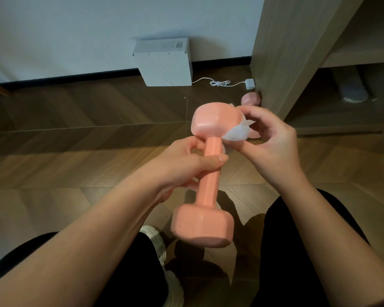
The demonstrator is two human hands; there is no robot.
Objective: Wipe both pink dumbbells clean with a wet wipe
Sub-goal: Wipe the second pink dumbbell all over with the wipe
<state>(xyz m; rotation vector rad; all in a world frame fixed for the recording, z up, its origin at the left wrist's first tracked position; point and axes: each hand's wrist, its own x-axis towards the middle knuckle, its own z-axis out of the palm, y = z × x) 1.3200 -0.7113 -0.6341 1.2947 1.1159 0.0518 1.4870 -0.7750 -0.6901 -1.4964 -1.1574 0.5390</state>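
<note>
1. The left hand [186, 160] is curled round the upper part of the handle of a matte pink dumbbell with blocky, flat-sided heads [211, 173]. It holds the dumbbell tilted in the air above the brown wooden floor [75, 129]. One head rises just past the hand's fingers, and the other hangs below its wrist.
2. The right hand [273, 140] pinches a crumpled white wet wipe [236, 132] between thumb and fingers. It presses the wipe on the far head's right edge and underside, just beside the left thumb.
3. To do this well, I judge the left hand should grip firmly and turn the handle bit by bit. That way the wipe meets every face of the head and the neck below it, with steady pressure rather than dabs.
4. The coating looks smooth and faintly glossy. I can make out no dirt, though blur would hide fine marks.
5. A second pink dumbbell [249, 99] lies on the floor beyond the right hand, mostly hidden by it. It is against or just beside a light wooden cabinet side [282, 52]; I cannot tell which.
</note>
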